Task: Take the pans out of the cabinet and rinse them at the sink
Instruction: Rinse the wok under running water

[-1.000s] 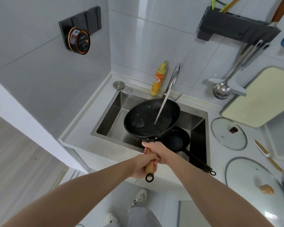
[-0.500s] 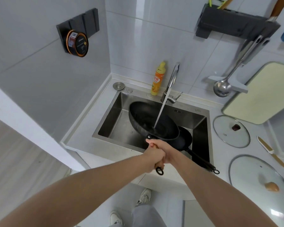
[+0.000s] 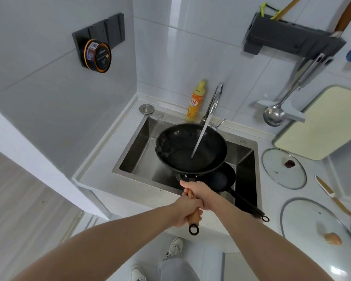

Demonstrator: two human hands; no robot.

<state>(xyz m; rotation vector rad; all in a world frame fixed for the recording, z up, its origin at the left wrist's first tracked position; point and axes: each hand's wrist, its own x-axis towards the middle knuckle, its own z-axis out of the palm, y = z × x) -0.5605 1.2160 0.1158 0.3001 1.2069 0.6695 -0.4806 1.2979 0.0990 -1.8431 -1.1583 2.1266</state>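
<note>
Both hands, left hand (image 3: 185, 211) and right hand (image 3: 199, 194), grip the wok (image 3: 190, 148) under running water above the sink (image 3: 136, 151).

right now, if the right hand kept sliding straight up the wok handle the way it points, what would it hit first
Probably the black bracket joining the wooden handle to the wok, just ahead of the right hand. Beyond that comes the wok's near wall.

Wok (image 3: 190, 148) is matt black w/ a wood handle (image 3: 194, 217), sink (image 3: 134, 147) brushed steel, glass lids (image 3: 283, 169), glossy wall tiles (image 3: 180, 47).
</note>
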